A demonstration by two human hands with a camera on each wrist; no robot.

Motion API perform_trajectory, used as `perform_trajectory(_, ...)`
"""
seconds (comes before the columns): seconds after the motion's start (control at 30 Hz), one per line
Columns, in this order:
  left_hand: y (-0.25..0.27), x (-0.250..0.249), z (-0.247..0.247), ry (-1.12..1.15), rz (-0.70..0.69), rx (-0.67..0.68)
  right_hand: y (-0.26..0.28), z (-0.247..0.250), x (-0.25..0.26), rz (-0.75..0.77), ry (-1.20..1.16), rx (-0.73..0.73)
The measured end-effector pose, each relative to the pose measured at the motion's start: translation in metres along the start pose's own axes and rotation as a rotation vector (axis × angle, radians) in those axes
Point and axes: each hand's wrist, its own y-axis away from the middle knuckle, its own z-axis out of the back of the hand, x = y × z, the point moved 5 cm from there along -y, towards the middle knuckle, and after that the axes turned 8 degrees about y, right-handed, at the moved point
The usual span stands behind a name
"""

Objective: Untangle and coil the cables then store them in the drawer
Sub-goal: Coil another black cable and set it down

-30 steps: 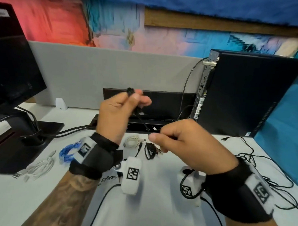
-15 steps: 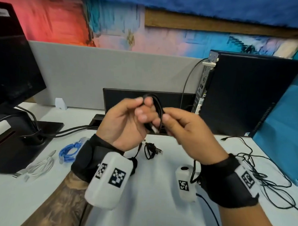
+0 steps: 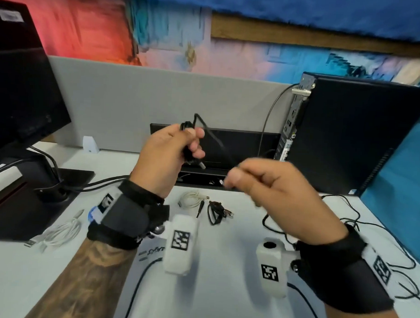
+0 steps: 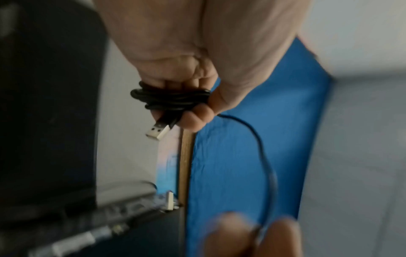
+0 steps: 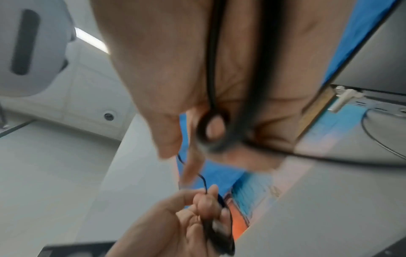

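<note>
A thin black USB cable (image 3: 211,135) is held in the air above the white desk (image 3: 224,278), in front of the black computer tower (image 3: 347,137). Most of it is wound into a small tight bundle that is gripped by the curled fingers of the left hand (image 3: 167,157); in the left wrist view the silver USB plug (image 4: 157,132) is seen poking out below those fingers. From the bundle a free strand is led across to the right hand (image 3: 272,187), where it is pinched between thumb and forefinger, the other fingers being curled in. That hand is blurred in every view.

On the desk, to the left of the tower and below the raised hands, a small coiled white cable (image 3: 191,198) and a coiled black cable (image 3: 216,212) are laid just beside each other. A loose tangle of thin black cable (image 3: 368,231) is spread on the desk in front of the tower. Further left, well apart from the tower, a loosely coiled white USB cable (image 3: 58,233) is laid beside the black monitor stand (image 3: 24,207). The drawer cannot be made out in any view.
</note>
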Motion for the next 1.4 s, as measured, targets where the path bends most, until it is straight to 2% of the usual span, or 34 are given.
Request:
perform_trajectory(0.07,0.006,0.004,-0.011,-0.194,0.04,0.126,-0.002,0.027,-0.017,-0.016,-0.04,-0.321)
perform_trajectory(0.1,0.011,0.008,-0.017,-0.248,0.109,0.213,-0.001,0.041,-0.029,-0.046,-0.075,-0.456)
perform_trajectory(0.13,0.017,0.014,-0.023,-0.259,0.202,0.301,0.0,0.05,-0.042,-0.084,-0.099,-0.553)
perform_trajectory(0.2,0.031,0.023,-0.038,-0.184,0.382,0.452,0.0,0.055,-0.063,-0.154,-0.085,-0.65)
perform_trajectory(0.3,0.043,0.03,-0.055,0.054,0.515,0.582,-0.005,0.038,-0.088,-0.239,-0.002,-0.636)
perform_trajectory(0.37,0.046,0.025,-0.06,0.383,0.566,0.65,-0.011,0.019,-0.096,-0.268,0.021,-0.51)
perform_trajectory(0.4,0.044,0.02,-0.06,0.558,0.567,0.618,-0.014,0.008,-0.097,-0.269,0.019,-0.411)
perform_trajectory(0.47,0.031,0.013,-0.053,0.738,0.454,0.401,-0.016,-0.018,-0.091,-0.247,0.033,-0.181)
perform_trajectory(0.53,0.015,0.007,-0.036,0.758,0.244,0.136,-0.014,-0.039,-0.076,-0.22,0.084,0.042)
perform_trajectory(0.57,0.009,0.006,-0.026,0.752,0.157,0.048,-0.012,-0.043,-0.065,-0.198,0.106,0.105)
perform_trajectory(0.63,0.001,0.006,-0.01,0.676,0.055,-0.043,-0.009,-0.041,-0.044,-0.14,0.121,0.143)
perform_trajectory(0.77,0.005,0.007,-0.012,0.443,-0.031,-0.068,0.0,-0.03,-0.016,-0.107,0.169,0.221)
perform_trajectory(0.83,0.014,-0.002,-0.022,0.107,-0.172,-0.01,0.003,-0.023,-0.007,-0.088,0.138,0.192)
perform_trajectory(0.9,0.024,-0.005,-0.036,-0.303,-0.322,0.107,0.004,-0.01,-0.002,-0.037,0.132,0.113)
perform_trajectory(0.97,0.032,0.001,-0.047,-0.547,-0.334,0.27,0.004,0.0,-0.005,-0.018,0.158,0.062)
perform_trajectory(1.07,0.038,0.014,-0.054,-0.667,-0.157,0.493,0.003,0.011,-0.017,-0.038,0.116,0.0)
perform_trajectory(1.17,0.042,0.017,-0.053,-0.669,0.005,0.598,0.002,0.011,-0.024,-0.023,0.094,0.011)
perform_trajectory(1.27,0.034,0.017,-0.038,-0.587,0.127,0.541,-0.003,0.011,-0.045,-0.109,-0.063,-0.026)
perform_trajectory(1.33,0.025,0.015,-0.023,-0.352,0.269,0.446,-0.007,0.019,-0.069,-0.202,-0.229,-0.139)
perform_trajectory(1.4,0.017,0.012,-0.008,-0.013,0.413,0.327,-0.007,0.026,-0.089,-0.277,-0.298,-0.206)
